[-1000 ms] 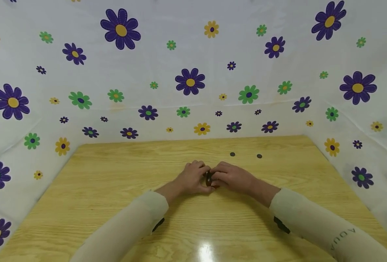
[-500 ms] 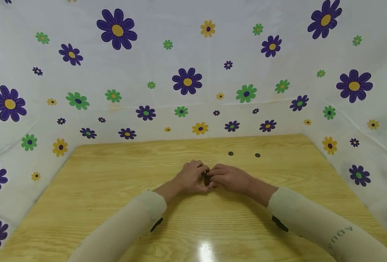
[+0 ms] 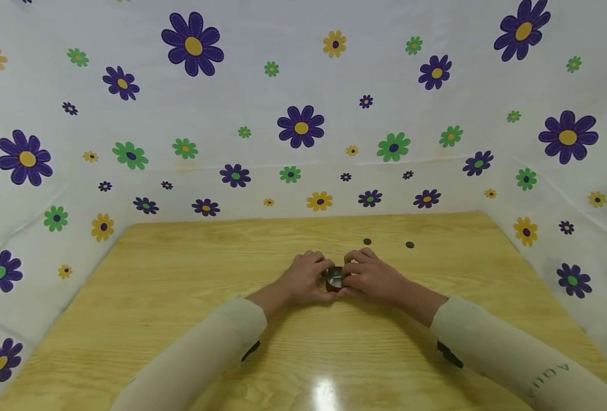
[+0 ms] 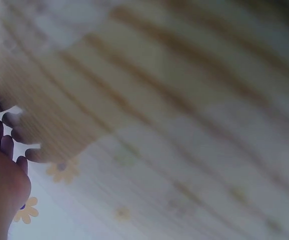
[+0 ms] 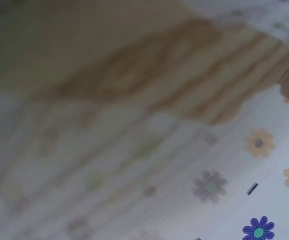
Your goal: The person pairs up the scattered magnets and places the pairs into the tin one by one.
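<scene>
The small round container [image 3: 335, 280], reddish outside and shiny inside, is below the centre of the frame, slightly to the right; its mouth is turned toward the head camera, and whether its base touches the desk [image 3: 190, 257] cannot be told; the left hand [image 3: 303, 279] grips it with curled fingers from the left, while the right hand [image 3: 372, 278] holds it at the right rim, its fingertips partly hidden; to do this well, the left hand should perhaps hold the wall firmly without squeezing, so that the right hand may work at the rim without tipping it; one dark disc [image 3: 367, 241] lies just beyond the right knuckles, another dark disc [image 3: 409, 244] farther right, so wide movements there seem unwise
</scene>
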`<state>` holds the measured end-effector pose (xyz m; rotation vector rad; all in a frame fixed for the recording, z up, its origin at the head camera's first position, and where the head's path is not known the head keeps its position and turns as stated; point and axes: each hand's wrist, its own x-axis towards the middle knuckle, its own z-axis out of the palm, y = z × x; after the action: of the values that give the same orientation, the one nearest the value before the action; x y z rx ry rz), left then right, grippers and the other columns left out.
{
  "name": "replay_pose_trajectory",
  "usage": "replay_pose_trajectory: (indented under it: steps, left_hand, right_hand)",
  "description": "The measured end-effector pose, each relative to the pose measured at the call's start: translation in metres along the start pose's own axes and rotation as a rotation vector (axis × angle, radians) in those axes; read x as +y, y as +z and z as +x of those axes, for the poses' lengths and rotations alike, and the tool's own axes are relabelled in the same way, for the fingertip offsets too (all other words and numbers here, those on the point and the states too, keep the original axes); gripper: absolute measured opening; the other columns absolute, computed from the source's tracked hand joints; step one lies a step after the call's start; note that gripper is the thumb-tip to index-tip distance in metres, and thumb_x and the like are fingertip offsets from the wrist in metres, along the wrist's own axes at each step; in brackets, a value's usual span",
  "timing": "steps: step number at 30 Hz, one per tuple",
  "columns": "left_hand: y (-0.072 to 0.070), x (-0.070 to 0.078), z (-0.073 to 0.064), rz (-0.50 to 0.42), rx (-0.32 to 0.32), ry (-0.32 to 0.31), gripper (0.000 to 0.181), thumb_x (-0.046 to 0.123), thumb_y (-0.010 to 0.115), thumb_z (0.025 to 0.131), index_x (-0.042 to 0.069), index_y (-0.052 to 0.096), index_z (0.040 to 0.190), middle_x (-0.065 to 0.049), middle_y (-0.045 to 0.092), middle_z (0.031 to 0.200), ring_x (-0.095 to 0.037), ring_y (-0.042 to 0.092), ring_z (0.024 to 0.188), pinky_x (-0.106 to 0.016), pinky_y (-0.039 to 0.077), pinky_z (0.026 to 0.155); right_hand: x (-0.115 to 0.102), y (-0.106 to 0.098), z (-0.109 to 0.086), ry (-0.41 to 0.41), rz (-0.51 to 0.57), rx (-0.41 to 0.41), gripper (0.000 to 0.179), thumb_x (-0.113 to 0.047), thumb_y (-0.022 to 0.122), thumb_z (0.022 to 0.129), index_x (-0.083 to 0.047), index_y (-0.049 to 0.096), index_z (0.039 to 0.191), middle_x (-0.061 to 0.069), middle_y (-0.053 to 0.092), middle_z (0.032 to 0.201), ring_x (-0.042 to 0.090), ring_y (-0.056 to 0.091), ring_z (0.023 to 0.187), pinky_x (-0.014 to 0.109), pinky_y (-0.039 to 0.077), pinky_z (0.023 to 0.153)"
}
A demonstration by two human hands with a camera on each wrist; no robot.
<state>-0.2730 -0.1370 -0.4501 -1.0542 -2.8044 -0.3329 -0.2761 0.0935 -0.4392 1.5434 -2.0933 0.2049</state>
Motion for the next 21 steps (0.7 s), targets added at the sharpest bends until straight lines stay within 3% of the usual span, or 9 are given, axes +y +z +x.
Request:
replay_pose_trajectory:
  steps: [5,13,21]
  left_hand:
    - [-0.003,0.002,0.005,0.019,-0.010,-0.001,0.051,0.059,0.067,0.085,0.022,0.064,0.119,0.002,0.060,0.109,-0.016,0.050,0.093,-0.037,0.040,0.080]
    - [-0.010,0.002,0.010,0.035,-0.022,-0.007,0.053,0.059,0.068,0.084,0.021,0.064,0.121,0.000,0.060,0.113,-0.019,0.052,0.098,-0.041,0.042,0.084]
    - [-0.008,0.004,0.003,0.052,-0.044,-0.001,0.054,0.060,0.065,0.087,0.020,0.062,0.123,0.000,0.059,0.111,-0.018,0.051,0.097,-0.038,0.043,0.084]
  right_hand:
    - [0.001,-0.004,0.000,0.036,-0.019,-0.002,0.021,-0.040,0.077,0.085,-0.019,0.075,0.082,-0.007,0.069,0.084,0.020,0.054,0.101,0.040,0.039,0.087]
    - [-0.002,-0.014,0.005,0.173,0.019,-0.141,0.026,-0.040,0.068,0.093,-0.021,0.070,0.076,-0.009,0.069,0.083,0.018,0.052,0.108,0.048,0.035,0.092]
    - [-0.006,-0.010,0.001,0.166,0.056,-0.169,0.023,-0.034,0.063,0.098,-0.020,0.071,0.081,-0.009,0.070,0.088,0.018,0.053,0.108,0.046,0.035,0.092]
